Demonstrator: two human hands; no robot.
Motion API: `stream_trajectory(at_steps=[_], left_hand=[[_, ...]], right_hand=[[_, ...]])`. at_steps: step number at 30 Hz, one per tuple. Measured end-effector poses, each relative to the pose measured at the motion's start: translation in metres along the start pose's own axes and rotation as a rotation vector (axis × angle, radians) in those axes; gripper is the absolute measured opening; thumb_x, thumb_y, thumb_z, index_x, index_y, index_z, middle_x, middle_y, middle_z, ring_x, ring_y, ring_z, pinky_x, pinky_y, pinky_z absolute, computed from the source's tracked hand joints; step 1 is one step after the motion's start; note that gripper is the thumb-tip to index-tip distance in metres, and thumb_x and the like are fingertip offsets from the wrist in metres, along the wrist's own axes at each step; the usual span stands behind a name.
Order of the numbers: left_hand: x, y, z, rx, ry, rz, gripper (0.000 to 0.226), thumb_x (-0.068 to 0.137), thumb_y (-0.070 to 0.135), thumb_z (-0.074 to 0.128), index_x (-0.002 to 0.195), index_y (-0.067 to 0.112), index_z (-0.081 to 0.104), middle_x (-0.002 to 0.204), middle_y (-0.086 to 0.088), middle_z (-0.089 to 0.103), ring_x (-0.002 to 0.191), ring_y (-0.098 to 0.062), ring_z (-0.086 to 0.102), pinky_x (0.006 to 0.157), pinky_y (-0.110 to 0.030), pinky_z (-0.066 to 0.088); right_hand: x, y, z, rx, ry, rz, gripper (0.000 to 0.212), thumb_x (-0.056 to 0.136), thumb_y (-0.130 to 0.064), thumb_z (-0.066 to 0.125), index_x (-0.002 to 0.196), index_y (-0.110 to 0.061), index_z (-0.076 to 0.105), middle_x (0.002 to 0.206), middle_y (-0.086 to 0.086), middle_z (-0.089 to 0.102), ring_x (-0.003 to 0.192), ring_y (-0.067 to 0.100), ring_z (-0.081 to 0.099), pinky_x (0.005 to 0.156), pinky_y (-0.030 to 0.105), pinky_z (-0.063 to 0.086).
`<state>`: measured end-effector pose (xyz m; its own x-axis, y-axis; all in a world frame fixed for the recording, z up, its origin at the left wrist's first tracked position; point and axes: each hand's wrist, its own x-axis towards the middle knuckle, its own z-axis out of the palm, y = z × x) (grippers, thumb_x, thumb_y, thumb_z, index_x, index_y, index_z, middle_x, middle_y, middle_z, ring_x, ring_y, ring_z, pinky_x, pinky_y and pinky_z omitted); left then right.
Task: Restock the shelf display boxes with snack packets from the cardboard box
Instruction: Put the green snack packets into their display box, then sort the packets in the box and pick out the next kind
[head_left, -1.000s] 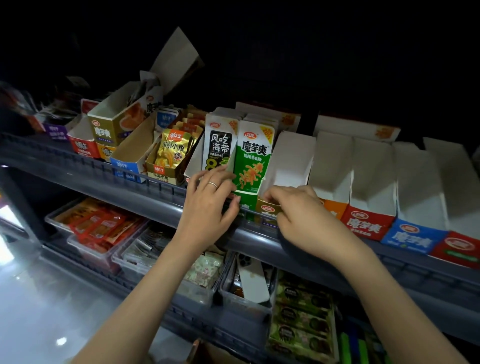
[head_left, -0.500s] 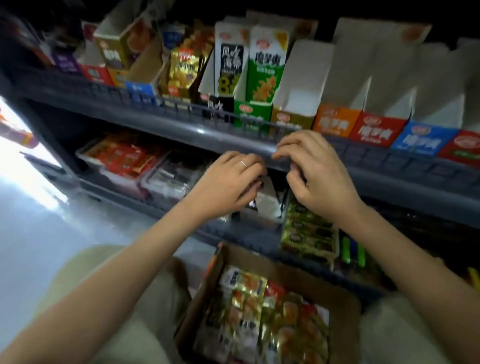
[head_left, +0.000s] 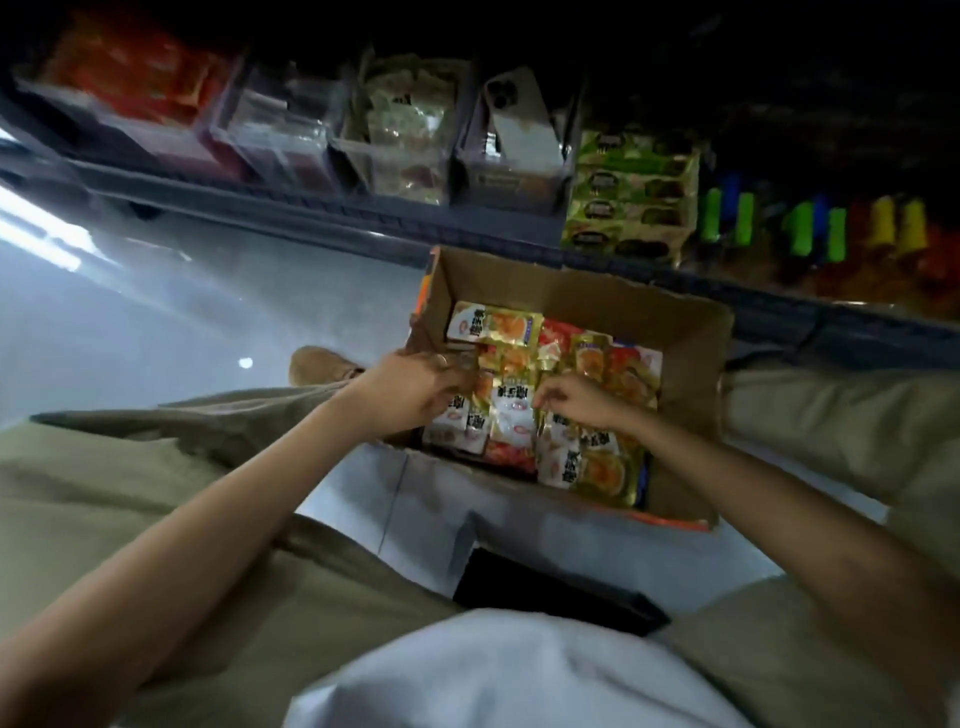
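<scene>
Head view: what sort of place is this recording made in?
Most likely a small shop aisle: a low shelf holds clear bins of packaged snacks beside stacked green packs, and an open cardboard box of snack packets sits on the floor before it.

Your cardboard box (head_left: 571, 296) is plain brown board, matt and slightly rough, with a ragged edge at one o'clock. The snack packets (head_left: 511, 415) in it are glossy, foil-like film that catches the light. At twelve o'clock the bins (head_left: 395, 166) are clear, smooth plastic. The floor (head_left: 156, 322) at nine o'clock is polished and mirror-glossy. Your trousers (head_left: 130, 493) at seven o'clock are matt woven cloth, and the shoe (head_left: 317, 366) beyond them looks soft and napped.
</scene>
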<state>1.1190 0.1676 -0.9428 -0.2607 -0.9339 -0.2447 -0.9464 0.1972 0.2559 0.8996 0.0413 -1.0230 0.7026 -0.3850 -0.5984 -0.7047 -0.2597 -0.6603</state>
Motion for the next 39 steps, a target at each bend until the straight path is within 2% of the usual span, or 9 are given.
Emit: stream_trajectory(at_steps=[3, 5, 10, 16, 25, 30, 33, 36, 39], left_hand=[[0.002, -0.009, -0.002, 0.007, -0.065, -0.096, 0.029, 0.095, 0.022, 0.047, 0.122, 0.017, 0.058, 0.113, -0.009, 0.062, 0.099, -0.027, 0.060, 0.084, -0.031, 0.041], [0.008, -0.016, -0.005, 0.025, -0.065, -0.129, 0.029, 0.095, 0.021, 0.047, 0.121, 0.017, 0.059, 0.112, -0.011, 0.062, 0.099, -0.030, 0.059, 0.085, -0.034, 0.041], [0.016, -0.020, -0.006, 0.024, -0.019, -0.115, 0.029, 0.094, 0.020, 0.047, 0.119, 0.016, 0.061, 0.110, -0.009, 0.064, 0.096, -0.030, 0.060, 0.082, -0.035, 0.045], [0.010, -0.010, -0.004, -0.008, -0.064, -0.099, 0.030, 0.097, 0.016, 0.044, 0.122, 0.014, 0.060, 0.113, -0.007, 0.064, 0.097, -0.025, 0.061, 0.082, -0.030, 0.042], [0.008, -0.007, -0.010, -0.012, -0.079, -0.124, 0.031, 0.098, 0.020, 0.040, 0.124, 0.018, 0.057, 0.117, -0.004, 0.062, 0.100, -0.021, 0.059, 0.085, -0.027, 0.038], [0.009, -0.012, -0.001, -0.072, -0.098, -0.128, 0.028, 0.096, 0.019, 0.046, 0.120, 0.017, 0.059, 0.114, -0.004, 0.063, 0.099, -0.023, 0.060, 0.085, -0.031, 0.044], [0.010, -0.013, 0.011, -0.174, -0.116, -0.135, 0.034, 0.094, 0.020, 0.052, 0.127, 0.018, 0.053, 0.124, -0.005, 0.058, 0.105, -0.022, 0.059, 0.088, -0.036, 0.049], [0.011, -0.003, 0.021, -0.273, -0.110, -0.150, 0.064, 0.090, 0.023, 0.060, 0.146, 0.016, 0.030, 0.150, -0.007, 0.033, 0.126, -0.023, 0.046, 0.103, -0.037, 0.042], [0.013, 0.007, 0.028, -0.335, -0.078, -0.179, 0.086, 0.087, 0.030, 0.065, 0.151, 0.014, 0.009, 0.158, -0.007, 0.013, 0.138, -0.025, 0.031, 0.111, -0.044, 0.032]], right_hand=[[0.010, 0.021, 0.027, 0.016, -0.161, 0.153, 0.027, 0.091, 0.004, 0.047, 0.117, 0.004, 0.056, 0.128, 0.013, 0.053, 0.095, 0.010, 0.052, 0.066, 0.012, 0.045], [0.015, 0.024, 0.037, -0.007, -0.197, 0.221, 0.032, 0.090, -0.001, 0.052, 0.121, 0.004, 0.052, 0.135, 0.010, 0.045, 0.108, 0.014, 0.048, 0.084, 0.029, 0.047], [0.026, 0.023, 0.055, 0.094, 0.174, 0.330, 0.064, 0.078, -0.029, 0.075, 0.129, -0.015, 0.038, 0.140, 0.012, 0.023, 0.123, 0.031, 0.038, 0.091, 0.035, 0.042], [0.047, 0.024, 0.062, -0.866, 0.137, 0.035, 0.082, 0.089, -0.018, 0.059, 0.151, -0.019, 0.005, 0.159, 0.008, 0.000, 0.145, 0.028, 0.006, 0.115, 0.043, 0.011], [0.042, 0.015, 0.071, -1.089, 0.131, -0.183, 0.046, 0.089, -0.012, 0.050, 0.132, -0.001, 0.041, 0.137, 0.021, 0.043, 0.122, 0.032, 0.045, 0.103, 0.037, 0.030], [0.029, -0.008, 0.048, -0.643, 0.175, -0.177, 0.022, 0.091, -0.017, 0.048, 0.110, -0.007, 0.052, 0.093, 0.008, 0.061, 0.082, 0.025, 0.061, 0.071, 0.034, 0.048], [0.021, -0.029, 0.031, -0.301, 0.389, -0.124, 0.007, 0.094, -0.017, 0.048, 0.090, -0.011, 0.049, 0.070, 0.001, 0.054, 0.056, 0.017, 0.052, 0.050, 0.031, 0.045], [0.020, -0.050, 0.015, 0.186, 0.517, -0.017, 0.022, 0.091, -0.011, 0.050, 0.071, -0.016, 0.042, 0.071, 0.011, 0.056, 0.059, 0.019, 0.056, 0.055, 0.032, 0.045], [0.011, -0.075, -0.006, 0.737, 0.373, 0.011, 0.014, 0.095, -0.009, 0.043, 0.082, -0.008, 0.046, 0.075, 0.014, 0.063, 0.061, 0.014, 0.068, 0.064, 0.031, 0.055]])
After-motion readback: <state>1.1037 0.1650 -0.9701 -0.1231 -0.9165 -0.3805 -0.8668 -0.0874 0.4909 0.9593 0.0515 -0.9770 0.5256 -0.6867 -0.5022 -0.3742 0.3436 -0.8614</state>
